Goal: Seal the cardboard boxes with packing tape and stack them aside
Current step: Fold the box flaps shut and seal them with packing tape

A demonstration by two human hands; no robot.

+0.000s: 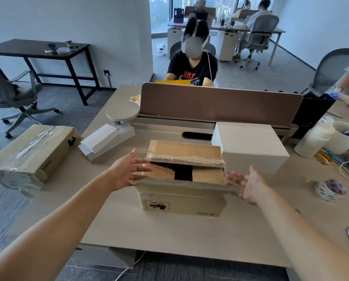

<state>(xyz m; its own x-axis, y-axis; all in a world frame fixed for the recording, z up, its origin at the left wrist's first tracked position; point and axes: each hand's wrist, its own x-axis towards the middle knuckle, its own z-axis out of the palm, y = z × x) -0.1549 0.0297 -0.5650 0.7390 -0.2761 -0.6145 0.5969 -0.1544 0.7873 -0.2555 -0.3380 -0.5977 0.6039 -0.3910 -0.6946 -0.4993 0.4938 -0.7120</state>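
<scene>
OPEN CARDBOARD BOX BETWEEN BOTH GRIPS, TOP UNSEALED

**Position of the work item.** The open cardboard box (181, 199) stands on the bench (169, 236), central and directly ahead of the person. Its near wall carries a "UN 3481" label and a "PICO" mark, both printed upside down as seen from the head camera.

**Flap condition.** The far flap (184, 152) is raised, with clear tape residue along its free edge. The two inner flaps are folded down and leave a dark gap between them. The near flap (179, 182) stands at the front edge and is not folded over.

**Grip state.**
- Left grip (127, 171): fingers spread and straight, palm facing the box, positioned at the box's left end with the fingertips over its upper left corner. It holds nothing.
- Right grip (248, 183): fingers spread, palm facing the box, just beside the right end (motion blur prevents confirming contact). It holds nothing.

**Other items.**
- A sealed cardboard box (30, 151), taped along its top, lies at the left beyond the bench edge.
- A packing tape roll (330, 189) lies on the bench to the right, well apart from the right grip.
- A white box (250, 142) stands behind and to the right of the open box
</scene>
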